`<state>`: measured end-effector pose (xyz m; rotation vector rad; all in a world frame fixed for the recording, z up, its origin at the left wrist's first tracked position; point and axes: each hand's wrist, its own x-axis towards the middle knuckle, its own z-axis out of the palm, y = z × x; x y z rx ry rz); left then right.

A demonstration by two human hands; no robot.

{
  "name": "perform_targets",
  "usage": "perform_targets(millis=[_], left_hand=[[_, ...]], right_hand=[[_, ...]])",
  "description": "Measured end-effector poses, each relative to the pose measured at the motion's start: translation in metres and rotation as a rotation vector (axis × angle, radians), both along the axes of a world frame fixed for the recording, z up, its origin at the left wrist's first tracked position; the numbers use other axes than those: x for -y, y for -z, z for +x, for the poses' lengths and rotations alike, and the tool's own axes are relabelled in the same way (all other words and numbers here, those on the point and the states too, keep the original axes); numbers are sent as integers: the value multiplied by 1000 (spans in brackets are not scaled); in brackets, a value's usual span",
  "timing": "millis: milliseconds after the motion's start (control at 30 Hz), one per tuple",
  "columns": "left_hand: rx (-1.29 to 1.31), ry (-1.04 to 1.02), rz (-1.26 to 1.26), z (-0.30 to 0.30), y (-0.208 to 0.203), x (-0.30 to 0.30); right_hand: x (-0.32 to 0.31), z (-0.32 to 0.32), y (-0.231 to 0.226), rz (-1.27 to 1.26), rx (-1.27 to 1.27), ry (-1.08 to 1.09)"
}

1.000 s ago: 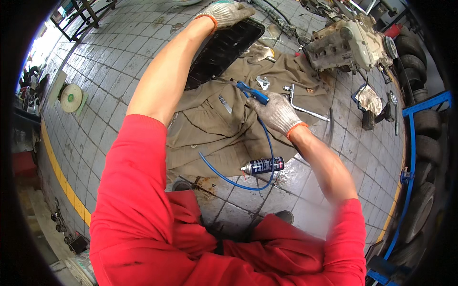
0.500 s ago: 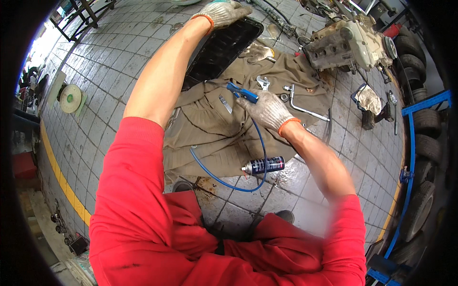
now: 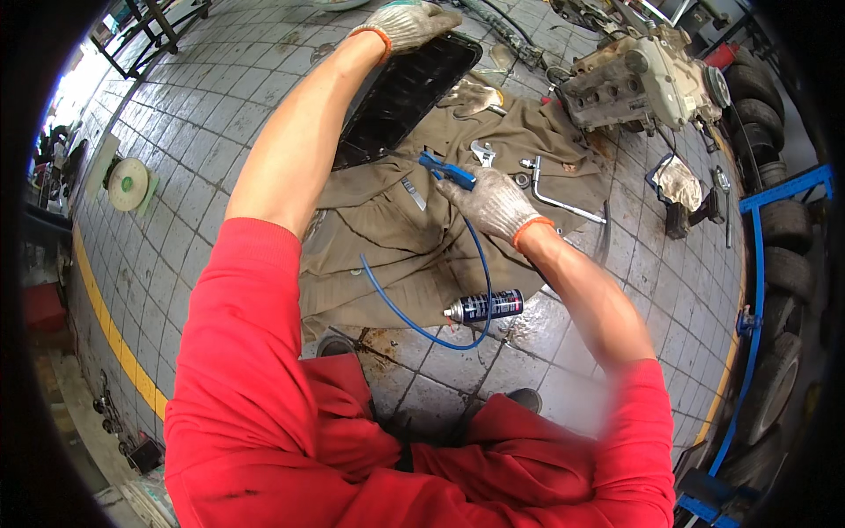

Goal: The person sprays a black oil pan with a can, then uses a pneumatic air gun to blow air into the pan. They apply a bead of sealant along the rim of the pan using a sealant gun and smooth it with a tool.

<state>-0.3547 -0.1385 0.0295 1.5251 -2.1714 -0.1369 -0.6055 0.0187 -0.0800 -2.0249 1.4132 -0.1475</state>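
While the person is crouching over the tiled floor (image 3: 220, 114), a brown cloth (image 3: 387, 238) is lying spread across it, with a pale engine block (image 3: 647, 79) sitting beyond the cloth's far right corner. Tyres (image 3: 779, 255) are standing along the right edge beside a blue frame (image 3: 757, 264). At the cloth's far left edge, a black pan (image 3: 400, 97) is being tipped up on its side, and the left hand (image 3: 409, 22), gloved, is gripping its top rim with fingers closed over the edge. Nearer, the right hand (image 3: 493, 207), also gloved, is holding a blue air gun (image 3: 447, 172) over the middle of the cloth, fingers wrapped shut around its handle, nozzle pointing left toward the pan. A blue hose (image 3: 414, 321) is running from the gun down past the wrist and looping over the cloth's near edge onto the wet tiles. Just beside that loop, a spray can (image 3: 484, 307) is lying on its side on the floor. A bent metal bar (image 3: 554, 198) and a spanner (image 3: 482, 154) are resting on the cloth beyond the right hand. A round disc (image 3: 128, 183) is lying well apart on the left.
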Motion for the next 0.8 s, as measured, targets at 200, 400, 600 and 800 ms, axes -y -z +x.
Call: perform_targets(millis=[200,400,600,800], left_hand=[[35,-47,32,-1,-3,6],[29,-49,28,-2,-3,4],[32,-41,43,-5,-6,1],[28,15,35,-2,-3,4]], right_hand=[[1,-4,2,-20,-83,-20],[-8,2,-11,-22,-32,-45],[-12,7,-18,-62,-69,-47],[-6,6,-14,-87,162,-129]])
